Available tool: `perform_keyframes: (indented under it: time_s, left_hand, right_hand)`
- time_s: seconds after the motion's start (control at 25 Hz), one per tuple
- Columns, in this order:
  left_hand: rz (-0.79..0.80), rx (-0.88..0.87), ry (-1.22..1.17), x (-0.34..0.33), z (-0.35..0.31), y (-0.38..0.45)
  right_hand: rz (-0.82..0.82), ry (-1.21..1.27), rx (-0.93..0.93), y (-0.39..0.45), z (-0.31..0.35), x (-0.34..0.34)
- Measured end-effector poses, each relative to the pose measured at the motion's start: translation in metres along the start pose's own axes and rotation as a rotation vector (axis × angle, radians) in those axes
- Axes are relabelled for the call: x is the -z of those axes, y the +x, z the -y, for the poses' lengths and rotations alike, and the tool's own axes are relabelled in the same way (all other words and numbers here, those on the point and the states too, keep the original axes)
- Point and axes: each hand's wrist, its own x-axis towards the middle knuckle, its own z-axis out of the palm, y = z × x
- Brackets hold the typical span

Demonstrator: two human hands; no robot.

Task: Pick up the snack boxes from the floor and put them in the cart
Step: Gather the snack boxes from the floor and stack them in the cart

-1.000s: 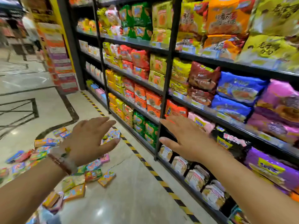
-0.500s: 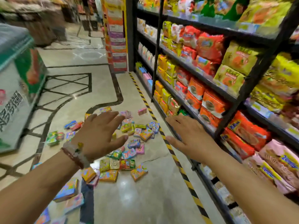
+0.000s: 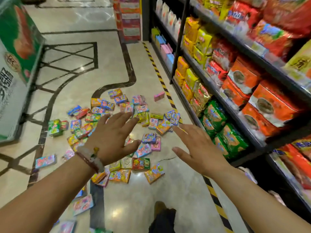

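The snack boxes (image 3: 117,132) lie scattered flat on the floor (image 3: 168,190) across the centre of the frame, their long sides pointing every which way; one pink box (image 3: 159,96) sits apart near the striped tape (image 3: 158,71). The left hand (image 3: 111,140), with a bracelet (image 3: 90,158) at the wrist, and the right hand (image 3: 201,151) hover above the pile with fingers spread, holding nothing. Shelves (image 3: 235,91) of packets fill the right side. Compared with half a second ago, the view has tipped lower, so the boxes sit nearer and a shoe (image 3: 159,207) shows at the bottom.
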Motion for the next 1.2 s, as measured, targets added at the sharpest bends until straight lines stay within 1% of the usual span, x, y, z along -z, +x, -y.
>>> perform_keyframes:
  time_s: [0.12,0.2,0.32,0.44,0.48,0.56,0.64,0.72,0.76,0.88,1.0,1.2]
  left_hand:
    - [0.008,0.046,-0.040,-0.074,0.018,0.033]
    - [0.013,0.054,-0.080,-0.145,0.030,0.051]
    - [0.031,0.073,-0.124,-0.277,0.049,0.064]
    - [0.084,0.089,-0.135,-0.428,0.068,0.058]
    - [0.111,0.093,-0.135,-0.478,0.072,0.054]
    - [0.193,0.063,-0.126,-0.570,0.076,0.044]
    - [0.326,0.019,-0.103,-0.655,0.077,0.037]
    - [0.393,-0.034,-0.087,-0.721,0.080,0.034]
    - [0.440,-0.041,-0.093,-0.745,0.081,0.036]
    - [0.598,-0.046,-0.046,-0.787,0.080,0.036]
    - [0.699,-0.009,0.006,-0.789,0.072,0.039]
    - [0.827,0.028,0.066,-0.797,0.074,0.058]
  right_hand:
    - [0.051,0.016,0.022,0.044,-0.036,-0.070]
    - [0.075,0.033,0.048,0.066,-0.060,-0.138]
    - [0.105,0.048,0.043,0.085,-0.097,-0.267]
    - [0.140,0.017,0.059,0.084,-0.137,-0.414]
    - [0.190,-0.015,0.069,0.079,-0.151,-0.463]
    - [0.341,-0.074,0.068,0.070,-0.179,-0.556]
    - [0.496,-0.088,0.104,0.072,-0.205,-0.636]
    - [0.667,-0.099,0.152,0.081,-0.222,-0.692]
    - [0.748,-0.129,0.176,0.086,-0.228,-0.713]
    - [0.841,-0.185,0.280,0.094,-0.228,-0.748]
    - [0.921,-0.185,0.265,0.093,-0.225,-0.755]
    - [0.962,-0.203,0.316,0.101,-0.227,-0.761]
